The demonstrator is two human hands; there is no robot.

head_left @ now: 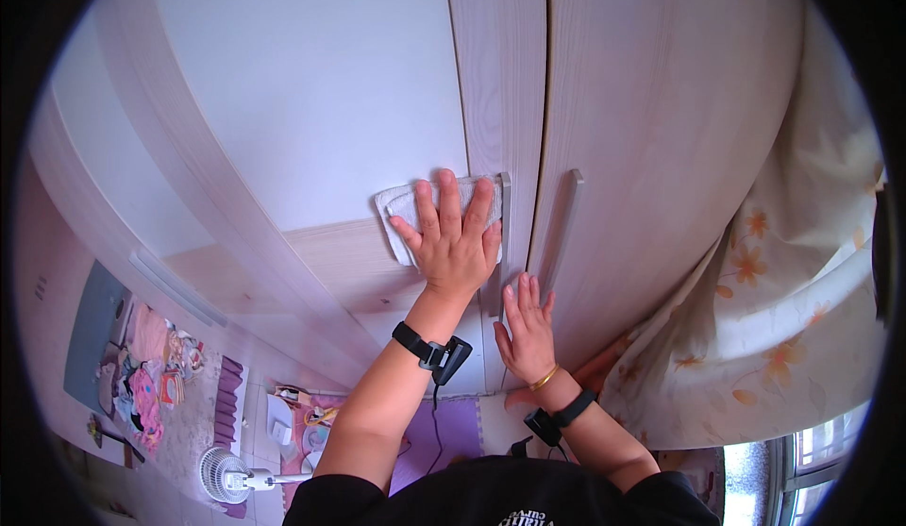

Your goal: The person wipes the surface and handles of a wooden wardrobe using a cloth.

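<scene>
- The left hand (455, 248) lies flat with its fingers spread and its thumb out to the side, palm toward the wardrobe; it grips nothing between the fingers.
- The cloth (401, 207), whitish and folded, sits directly under that hand, between palm and door, its edges showing to the left and above the fingers.
- Just right of the cloth runs a slim upright handle (506, 196), close beside the fingertips.
- From where I stand, the right hand (530, 335) is lower and to the right, apart from the cloth, fingers extended and nearly together, thumb held away. It has nothing in its grasp and is by the lower end of the second handle (573, 191); I cannot tell how firmly it touches.
- A gold bracelet (543, 378) circles the right wrist, and each wrist wears a black strap with a small device.
- Behind both hands stands the wardrobe (311, 83), with pale panels and wood-grain frames.
- Farther right hangs a curtain (755, 337) with orange flowers.
- Down to the left are a heap of clothes (146, 384) and a white fan (225, 477).
- Purple matting (453, 432) covers part of the floor below.
</scene>
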